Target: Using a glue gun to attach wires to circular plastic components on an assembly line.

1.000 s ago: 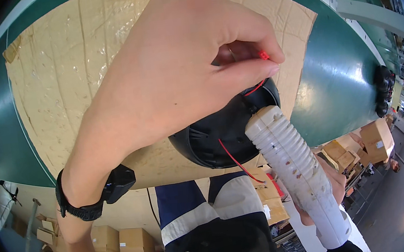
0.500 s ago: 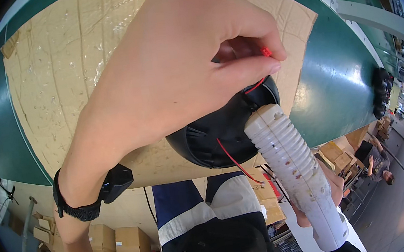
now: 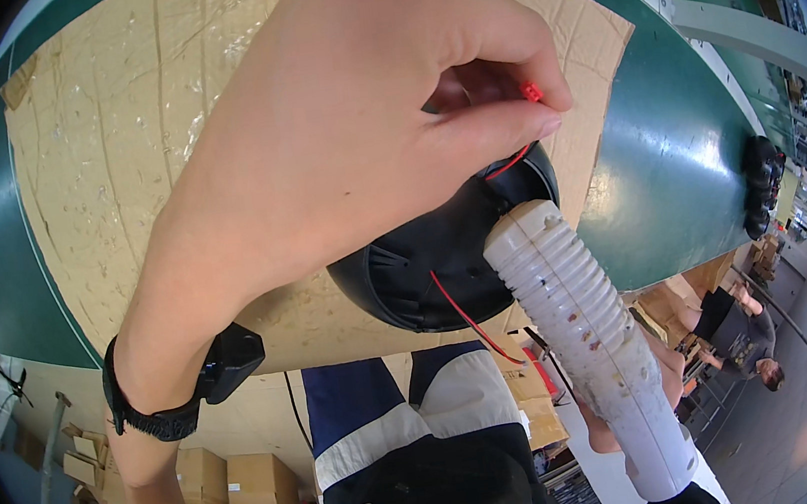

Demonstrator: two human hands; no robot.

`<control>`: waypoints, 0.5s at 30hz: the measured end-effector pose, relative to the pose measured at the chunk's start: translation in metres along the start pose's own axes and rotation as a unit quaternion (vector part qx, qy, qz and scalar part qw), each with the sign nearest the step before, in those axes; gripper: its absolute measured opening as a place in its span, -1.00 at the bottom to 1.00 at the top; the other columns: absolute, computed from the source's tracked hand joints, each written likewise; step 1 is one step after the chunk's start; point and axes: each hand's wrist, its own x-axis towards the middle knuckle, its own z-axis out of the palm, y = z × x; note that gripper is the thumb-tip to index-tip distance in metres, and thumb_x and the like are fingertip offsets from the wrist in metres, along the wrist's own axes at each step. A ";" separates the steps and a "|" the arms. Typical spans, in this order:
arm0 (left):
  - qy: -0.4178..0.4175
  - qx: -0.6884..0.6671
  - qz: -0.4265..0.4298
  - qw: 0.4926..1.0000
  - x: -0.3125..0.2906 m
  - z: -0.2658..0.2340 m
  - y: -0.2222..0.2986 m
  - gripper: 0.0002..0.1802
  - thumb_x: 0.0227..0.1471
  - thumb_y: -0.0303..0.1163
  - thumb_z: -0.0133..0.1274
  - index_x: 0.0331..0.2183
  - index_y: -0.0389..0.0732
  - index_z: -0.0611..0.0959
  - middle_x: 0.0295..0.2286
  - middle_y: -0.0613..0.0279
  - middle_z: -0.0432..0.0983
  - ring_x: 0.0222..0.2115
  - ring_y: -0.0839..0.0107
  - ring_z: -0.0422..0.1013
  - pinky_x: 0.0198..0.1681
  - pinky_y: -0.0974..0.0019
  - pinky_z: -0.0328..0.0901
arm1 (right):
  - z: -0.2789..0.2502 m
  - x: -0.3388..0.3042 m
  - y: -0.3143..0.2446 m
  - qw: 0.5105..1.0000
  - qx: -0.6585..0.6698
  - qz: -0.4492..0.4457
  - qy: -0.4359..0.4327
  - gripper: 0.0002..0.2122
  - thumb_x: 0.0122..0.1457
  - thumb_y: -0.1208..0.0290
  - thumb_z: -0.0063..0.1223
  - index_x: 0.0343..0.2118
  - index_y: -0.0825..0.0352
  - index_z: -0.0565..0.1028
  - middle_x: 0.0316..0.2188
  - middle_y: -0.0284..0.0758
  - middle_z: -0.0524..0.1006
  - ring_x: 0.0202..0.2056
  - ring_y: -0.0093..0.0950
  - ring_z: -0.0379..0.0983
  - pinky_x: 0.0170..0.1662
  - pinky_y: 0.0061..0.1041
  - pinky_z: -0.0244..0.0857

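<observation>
The left hand (image 3: 350, 148) hovered over a black round part (image 3: 446, 267) on the cardboard (image 3: 107, 137), thumb and forefinger pinched shut on a red wire (image 3: 531, 92) at its tip. The right hand (image 3: 666, 376) gripped a white ribbed tool (image 3: 584, 330), its end touching the part's rim

You have one black round part (image 3: 431, 274), one white ribbed tool (image 3: 584, 330), one thin red wire (image 3: 466, 310), one cardboard sheet (image 3: 117, 136) on one green desk (image 3: 660, 170), and one wrist strap (image 3: 152, 419).
</observation>
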 end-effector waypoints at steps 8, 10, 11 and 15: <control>0.007 0.000 -0.002 1.000 -0.002 0.001 -0.001 -0.94 -0.06 -0.56 0.19 -0.42 -0.27 0.70 -0.52 0.28 0.59 -0.53 0.60 0.46 -0.49 0.57 0.29 | 0.006 -0.003 0.006 1.000 0.014 -0.016 0.017 -0.76 -0.13 0.54 0.27 -0.37 0.48 0.52 -0.36 -0.11 0.56 -0.36 -0.29 0.56 -0.32 -0.49 0.43; 0.005 0.010 -0.008 1.000 -0.005 0.002 -0.002 -0.94 -0.06 -0.56 0.19 -0.42 -0.27 0.70 -0.52 0.28 0.59 -0.53 0.60 0.46 -0.49 0.57 0.29 | 0.003 -0.001 0.000 1.000 -0.007 -0.003 0.006 -0.76 -0.14 0.54 0.27 -0.37 0.48 0.52 -0.36 -0.11 0.56 -0.36 -0.29 0.56 -0.33 -0.50 0.43; 0.008 0.002 0.000 1.000 -0.003 0.001 -0.001 -0.94 -0.06 -0.56 0.19 -0.42 -0.27 0.70 -0.52 0.28 0.59 -0.53 0.60 0.46 -0.49 0.57 0.29 | -0.003 0.002 -0.011 0.999 -0.049 0.016 0.000 -0.76 -0.14 0.54 0.27 -0.37 0.48 0.52 -0.37 -0.11 0.56 -0.37 -0.29 0.56 -0.33 -0.50 0.43; 0.027 -0.008 0.016 0.999 -0.002 0.003 0.003 -0.93 -0.07 -0.57 0.19 -0.42 -0.27 0.70 -0.51 0.27 0.59 -0.53 0.59 0.46 -0.48 0.56 0.30 | -0.005 -0.002 -0.018 0.997 -0.078 0.013 0.023 -0.76 -0.14 0.54 0.26 -0.37 0.48 0.51 -0.37 -0.12 0.56 -0.36 -0.28 0.56 -0.33 -0.50 0.43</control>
